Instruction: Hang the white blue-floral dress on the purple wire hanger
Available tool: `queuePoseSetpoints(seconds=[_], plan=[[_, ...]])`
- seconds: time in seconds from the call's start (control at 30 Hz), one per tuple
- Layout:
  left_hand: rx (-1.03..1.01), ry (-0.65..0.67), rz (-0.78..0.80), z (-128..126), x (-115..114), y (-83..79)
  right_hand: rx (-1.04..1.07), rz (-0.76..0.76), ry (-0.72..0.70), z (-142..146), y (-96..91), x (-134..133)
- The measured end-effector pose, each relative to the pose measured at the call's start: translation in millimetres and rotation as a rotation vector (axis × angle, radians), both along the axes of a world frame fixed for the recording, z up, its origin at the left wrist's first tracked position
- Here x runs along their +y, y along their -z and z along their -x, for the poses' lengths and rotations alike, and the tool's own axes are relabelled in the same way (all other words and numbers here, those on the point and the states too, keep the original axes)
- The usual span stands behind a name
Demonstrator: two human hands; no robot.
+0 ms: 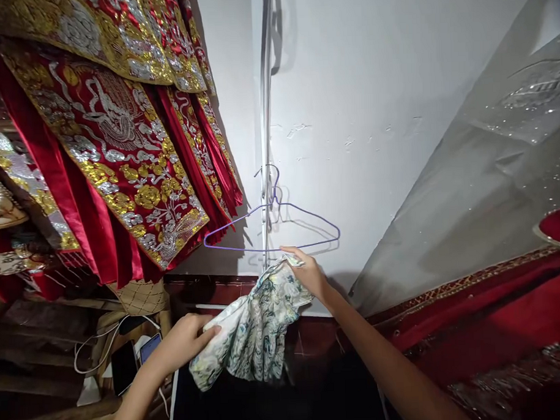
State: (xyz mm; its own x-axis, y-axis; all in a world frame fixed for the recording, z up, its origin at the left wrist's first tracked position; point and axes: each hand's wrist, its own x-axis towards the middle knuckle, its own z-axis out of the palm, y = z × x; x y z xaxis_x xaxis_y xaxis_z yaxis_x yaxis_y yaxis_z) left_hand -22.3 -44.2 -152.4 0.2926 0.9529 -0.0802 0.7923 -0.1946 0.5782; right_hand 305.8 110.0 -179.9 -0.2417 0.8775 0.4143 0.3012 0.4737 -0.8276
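Note:
A pale floral cloth (pixel 254 330) hangs between my two hands. My right hand (pixel 310 271) pinches its upper corner and holds it up against the bottom bar of a purple wire hanger (pixel 281 234). The hanger hangs by its hook from a white pipe (pixel 265 143) on the white wall. My left hand (pixel 186 342) grips the cloth's lower left edge, fingers closed round it.
Red robes with gold and silver embroidery (pixel 116 136) hang at the left. A clear plastic cover (pixel 481 184) slopes down at the right over red fabric (pixel 495 319). Two phones (pixel 137 359) with white cables lie at lower left, next to a woven basket (pixel 140 296).

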Motion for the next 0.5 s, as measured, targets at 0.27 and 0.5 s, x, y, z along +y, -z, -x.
queuePoseSetpoints(seconds=[0.27,0.5], plan=[[0.099,0.119,-0.323,24,92,-63.4,-0.114,-0.102,0.065,-54,-32.1,-28],[-0.235,0.141,-0.534,-35,114,-114.3,0.101,0.028,0.149,-23,-47.6,-48]])
